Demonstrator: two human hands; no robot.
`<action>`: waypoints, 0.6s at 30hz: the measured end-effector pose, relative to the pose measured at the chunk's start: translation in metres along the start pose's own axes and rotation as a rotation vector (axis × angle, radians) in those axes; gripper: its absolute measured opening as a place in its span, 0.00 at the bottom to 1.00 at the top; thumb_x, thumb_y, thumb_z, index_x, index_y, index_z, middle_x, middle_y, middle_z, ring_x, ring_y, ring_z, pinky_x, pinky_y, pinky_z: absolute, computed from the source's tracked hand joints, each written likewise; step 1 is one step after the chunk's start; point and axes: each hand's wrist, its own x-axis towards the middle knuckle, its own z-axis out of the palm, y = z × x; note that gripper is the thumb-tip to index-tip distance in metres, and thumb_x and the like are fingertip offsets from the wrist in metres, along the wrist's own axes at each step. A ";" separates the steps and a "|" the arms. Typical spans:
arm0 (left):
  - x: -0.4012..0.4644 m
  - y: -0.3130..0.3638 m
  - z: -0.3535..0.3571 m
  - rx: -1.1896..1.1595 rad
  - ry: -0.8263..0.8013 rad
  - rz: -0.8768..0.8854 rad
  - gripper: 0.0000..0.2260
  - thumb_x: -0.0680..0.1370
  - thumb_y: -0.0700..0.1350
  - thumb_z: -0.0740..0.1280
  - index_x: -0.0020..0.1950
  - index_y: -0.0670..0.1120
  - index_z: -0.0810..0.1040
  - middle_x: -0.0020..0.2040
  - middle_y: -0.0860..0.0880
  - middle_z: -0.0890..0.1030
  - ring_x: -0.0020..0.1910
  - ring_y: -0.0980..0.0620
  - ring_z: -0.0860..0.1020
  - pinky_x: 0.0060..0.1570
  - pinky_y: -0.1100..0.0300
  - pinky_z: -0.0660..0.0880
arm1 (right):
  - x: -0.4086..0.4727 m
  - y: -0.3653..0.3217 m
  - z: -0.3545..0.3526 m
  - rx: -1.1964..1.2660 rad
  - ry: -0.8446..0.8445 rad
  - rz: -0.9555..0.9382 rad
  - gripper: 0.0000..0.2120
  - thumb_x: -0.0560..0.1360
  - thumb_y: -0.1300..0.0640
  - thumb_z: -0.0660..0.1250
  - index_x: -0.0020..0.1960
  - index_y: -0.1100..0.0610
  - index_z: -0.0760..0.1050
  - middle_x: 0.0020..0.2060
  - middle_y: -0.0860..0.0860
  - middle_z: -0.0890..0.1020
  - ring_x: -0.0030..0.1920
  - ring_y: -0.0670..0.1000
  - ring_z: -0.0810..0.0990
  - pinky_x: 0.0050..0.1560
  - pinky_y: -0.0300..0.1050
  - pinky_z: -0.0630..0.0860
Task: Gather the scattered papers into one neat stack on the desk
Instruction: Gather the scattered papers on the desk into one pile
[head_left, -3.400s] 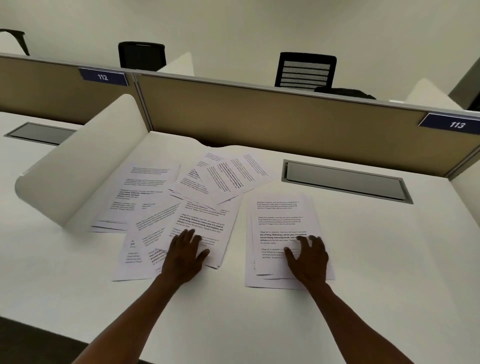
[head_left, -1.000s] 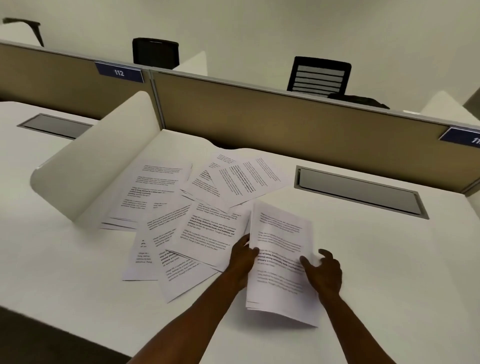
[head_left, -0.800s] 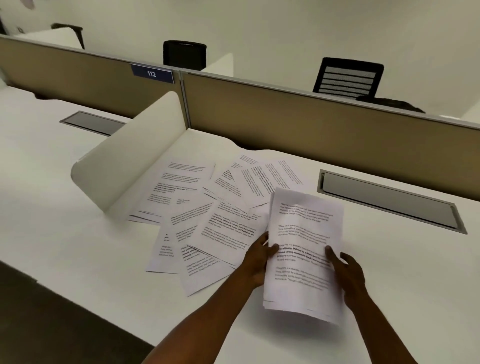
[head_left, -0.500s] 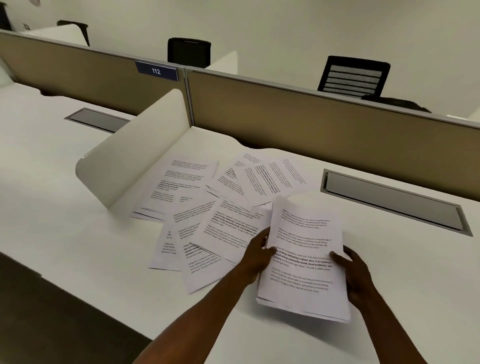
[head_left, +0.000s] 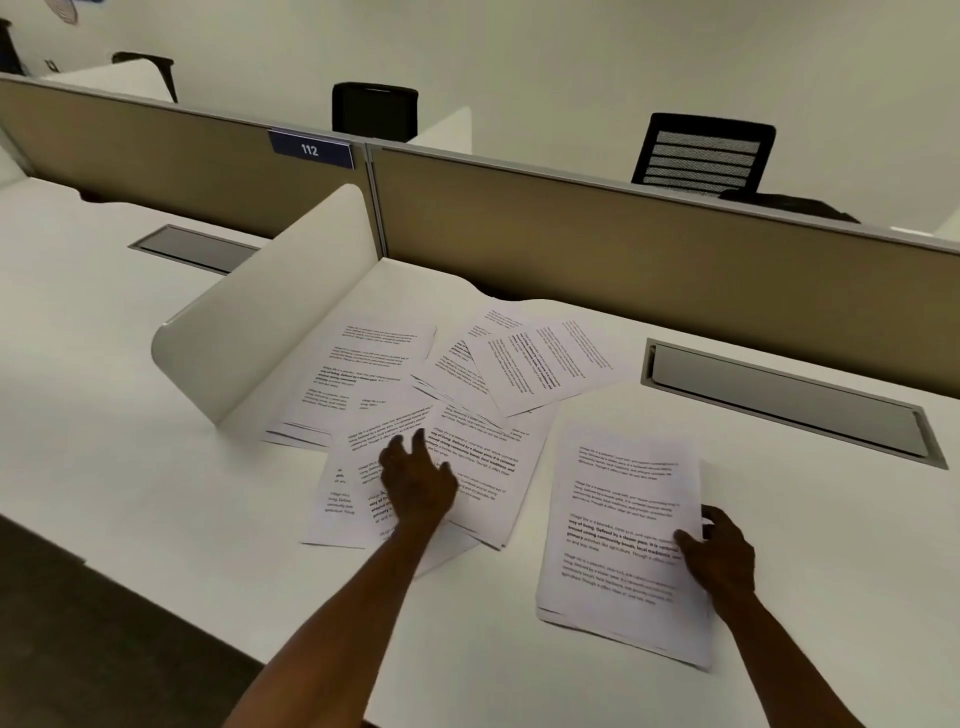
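Observation:
A gathered stack of printed papers (head_left: 618, 530) lies about flat on the white desk (head_left: 810, 519), right of centre. My right hand (head_left: 719, 556) pinches the stack's right edge, thumb on top and fingers curled behind. To the left, scattered sheets overlap in a loose fan: one pile by the divider (head_left: 363, 364), several angled sheets further back (head_left: 545, 364), and more in front (head_left: 483, 467). My left hand (head_left: 415, 483) rests on these front sheets with its fingers spread and holds nothing.
A curved white divider (head_left: 270, 312) bounds the scattered sheets on the left. A tan partition (head_left: 623, 249) closes the back. A grey cable hatch (head_left: 779, 400) is set into the desk beyond the stack. The desk's front edge runs diagonally at lower left.
The stack, held up in both hands before, has come down on the desk. My left hand let go of it and moved left onto the scattered sheets. My right hand still holds its edge.

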 end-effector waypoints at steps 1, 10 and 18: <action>0.004 -0.010 -0.002 0.078 -0.012 -0.029 0.33 0.76 0.53 0.68 0.77 0.47 0.60 0.76 0.39 0.60 0.75 0.38 0.58 0.72 0.45 0.63 | -0.002 -0.003 0.003 -0.055 0.052 -0.021 0.26 0.72 0.61 0.73 0.68 0.60 0.71 0.57 0.65 0.80 0.55 0.64 0.79 0.60 0.58 0.74; 0.015 -0.025 -0.003 0.237 -0.100 -0.090 0.38 0.74 0.60 0.69 0.77 0.46 0.57 0.70 0.38 0.65 0.67 0.38 0.66 0.65 0.46 0.66 | -0.066 -0.060 0.069 -0.093 -0.063 -0.476 0.25 0.69 0.56 0.76 0.65 0.53 0.76 0.51 0.54 0.82 0.42 0.48 0.81 0.43 0.44 0.79; 0.018 -0.019 -0.007 0.112 -0.146 -0.167 0.41 0.72 0.57 0.72 0.77 0.44 0.56 0.69 0.38 0.66 0.67 0.37 0.69 0.67 0.44 0.64 | -0.096 -0.080 0.134 -0.629 -0.506 -0.703 0.35 0.79 0.44 0.59 0.80 0.55 0.51 0.79 0.56 0.55 0.78 0.54 0.55 0.76 0.48 0.56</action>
